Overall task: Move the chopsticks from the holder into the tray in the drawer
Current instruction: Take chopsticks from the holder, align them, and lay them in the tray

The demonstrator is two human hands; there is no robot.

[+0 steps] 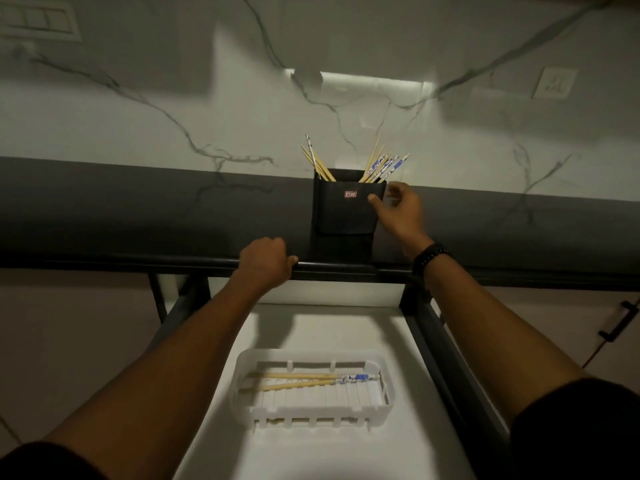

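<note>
Right hand (398, 213), loose and empty beside the holder (341, 209): I'd pinch the chopsticks (379, 166) just above it; left hand (265, 259) grips the counter (138, 220).

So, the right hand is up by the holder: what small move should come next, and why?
Probably raise the right hand slightly and pinch a pair from the chopsticks leaning at the right side of the holder. That hand is empty, just below their tips; many stand in the holder, only a few lie in the tray. The left hand grips the counter edge.
</note>
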